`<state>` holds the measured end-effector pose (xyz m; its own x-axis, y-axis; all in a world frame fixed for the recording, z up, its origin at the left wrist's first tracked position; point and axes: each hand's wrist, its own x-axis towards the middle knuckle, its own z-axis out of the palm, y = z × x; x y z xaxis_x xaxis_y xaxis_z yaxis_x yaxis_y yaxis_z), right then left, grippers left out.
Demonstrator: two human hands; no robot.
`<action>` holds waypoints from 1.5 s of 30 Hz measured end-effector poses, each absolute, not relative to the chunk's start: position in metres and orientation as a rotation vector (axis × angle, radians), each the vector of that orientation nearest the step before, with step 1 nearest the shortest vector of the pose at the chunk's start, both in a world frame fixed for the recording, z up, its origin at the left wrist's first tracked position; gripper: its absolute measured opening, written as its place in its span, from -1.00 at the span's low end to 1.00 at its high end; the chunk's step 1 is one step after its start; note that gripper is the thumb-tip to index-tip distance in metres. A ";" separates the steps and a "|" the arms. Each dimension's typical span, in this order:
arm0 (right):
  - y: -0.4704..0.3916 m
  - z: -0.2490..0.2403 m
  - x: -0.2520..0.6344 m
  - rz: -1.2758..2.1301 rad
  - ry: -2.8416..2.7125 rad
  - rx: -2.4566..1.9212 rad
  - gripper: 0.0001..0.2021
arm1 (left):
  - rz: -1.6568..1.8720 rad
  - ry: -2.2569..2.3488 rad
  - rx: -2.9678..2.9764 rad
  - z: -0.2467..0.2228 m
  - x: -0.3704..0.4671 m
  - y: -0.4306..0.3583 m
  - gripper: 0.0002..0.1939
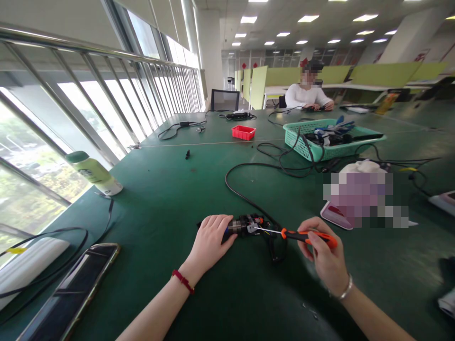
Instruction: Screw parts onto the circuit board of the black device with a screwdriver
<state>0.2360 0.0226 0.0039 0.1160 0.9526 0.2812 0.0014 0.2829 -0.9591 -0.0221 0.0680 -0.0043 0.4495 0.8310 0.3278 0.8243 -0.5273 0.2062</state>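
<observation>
While the left hand (213, 235) clasps the opened device (245, 225), in front of the green basket (334, 152), the right hand (325, 258) pinches the screwdriver (293, 234). Device likely stiff, fairly light, fragile where exposed; I'd grip the barrel (234, 227).

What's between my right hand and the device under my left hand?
In the head view, the screwdriver bridges that stretch, held in the right hand with its shaft reaching to the device.

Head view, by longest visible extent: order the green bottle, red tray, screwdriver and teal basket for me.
1. Teal basket
2. Screwdriver
3. Green bottle
4. Red tray
Nearness to the camera differs, so true sizes may rank otherwise.
</observation>
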 end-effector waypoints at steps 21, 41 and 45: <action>0.019 0.001 0.232 0.904 -1.284 -1.017 -0.85 | 0.596 1.522 2.665 0.000 -0.020 0.067 -0.66; 0.040 0.032 0.225 0.618 -1.474 -1.088 -0.78 | 0.646 1.543 2.685 -0.004 -0.021 0.065 -0.66; 0.033 0.018 0.226 0.756 -1.361 -1.234 -0.79 | 0.615 1.576 2.683 -0.004 -0.020 0.065 -0.66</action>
